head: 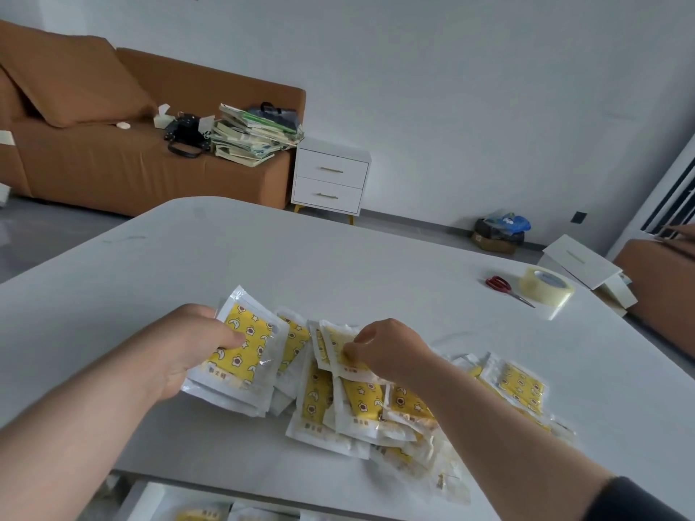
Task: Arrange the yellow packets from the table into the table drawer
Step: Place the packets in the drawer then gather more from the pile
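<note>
Left hand (184, 347) curled round a stack (246, 342); right hand (391, 347) pinching one packet (334, 338) above the pile (361, 404); drawer (146, 498) cut off below, contents blurred.

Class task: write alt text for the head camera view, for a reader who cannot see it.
A person's left hand holds a stack of yellow packets while the right hand pinches another packet from the loose pile on a white table. Below the near edge an open drawer holds more; red scissors and clear tape lie far right.
</note>
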`<state>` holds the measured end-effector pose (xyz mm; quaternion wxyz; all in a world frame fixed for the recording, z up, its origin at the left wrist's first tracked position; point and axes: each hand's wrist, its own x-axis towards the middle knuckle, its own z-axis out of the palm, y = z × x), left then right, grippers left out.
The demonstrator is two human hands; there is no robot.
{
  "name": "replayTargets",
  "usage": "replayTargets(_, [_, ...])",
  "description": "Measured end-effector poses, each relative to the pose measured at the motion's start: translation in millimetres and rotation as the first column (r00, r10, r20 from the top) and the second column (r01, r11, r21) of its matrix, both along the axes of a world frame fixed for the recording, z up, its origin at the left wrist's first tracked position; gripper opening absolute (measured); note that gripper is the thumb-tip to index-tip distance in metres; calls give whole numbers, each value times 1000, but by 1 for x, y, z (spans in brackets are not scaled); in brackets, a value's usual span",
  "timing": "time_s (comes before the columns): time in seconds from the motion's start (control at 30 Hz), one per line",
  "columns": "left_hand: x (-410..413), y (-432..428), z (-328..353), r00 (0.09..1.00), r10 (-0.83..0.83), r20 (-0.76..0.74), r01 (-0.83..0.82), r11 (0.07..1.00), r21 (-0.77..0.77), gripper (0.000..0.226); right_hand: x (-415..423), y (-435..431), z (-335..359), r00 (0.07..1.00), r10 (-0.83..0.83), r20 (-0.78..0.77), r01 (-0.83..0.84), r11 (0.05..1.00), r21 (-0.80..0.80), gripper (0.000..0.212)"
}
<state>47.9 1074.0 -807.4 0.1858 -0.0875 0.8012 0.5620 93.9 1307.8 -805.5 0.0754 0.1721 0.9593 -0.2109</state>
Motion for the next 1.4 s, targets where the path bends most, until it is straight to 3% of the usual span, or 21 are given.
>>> replayTargets(0.1, [-1,-1,-1,1000,7,-13,-7,1000,3,13,-4,-6,-1,1000,23,-8,-24,995,-101,14])
replayTargets(0.27, [-1,-3,-2,999,18,-29,-18,1000,6,13,-16,-14,2,1000,29,-6,-29,970,-240,43])
replayTargets(0.33, [-1,-5,-3,999,32,-34,-31,999,18,10,-18,-17,4,999,-32,31,38,978,-203,35])
replayTargets(0.4, [-2,-5,-3,998,38,-42,-37,999,19,9,-22,-19,4,995,-60,81,66,995,-71,25])
replayTargets(0.57, [-2,-4,-3,998,40,-47,-40,999,14,9,-26,-28,9,964,-107,245,143,980,-136,66])
replayTargets(0.8, [-2,0,-3,996,61,-63,-61,998,2,11,-35,-42,7,965,-109,239,131,988,-78,81])
replayTargets(0.97, [-2,-1,-5,995,67,-74,-67,998,-6,12,-34,-41,-4,974,-201,108,222,945,-240,66])
replayTargets(1.17, [0,-3,-2,994,84,-72,-83,996,26,8,-33,-31,-12,962,-267,-63,230,912,-341,65])
replayTargets(1.27, [1,-2,-1,993,92,-73,-89,995,44,7,-30,-19,-12,940,-324,-109,251,871,-422,50])
replayTargets(1.4, [2,1,1,993,106,-55,-101,991,89,9,-25,-4,-7,905,-420,-71,288,725,-625,16])
